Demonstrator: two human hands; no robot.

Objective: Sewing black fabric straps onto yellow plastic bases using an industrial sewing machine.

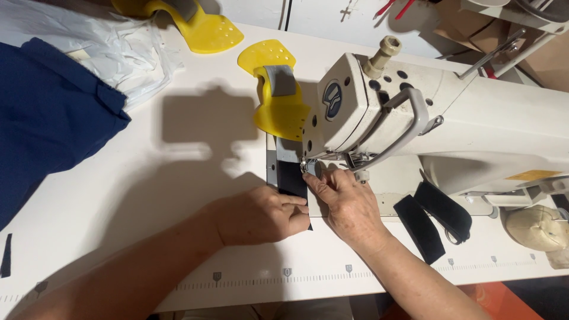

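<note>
A single head-worn camera looks steeply down, close over the sewing table (178,178).
</note>
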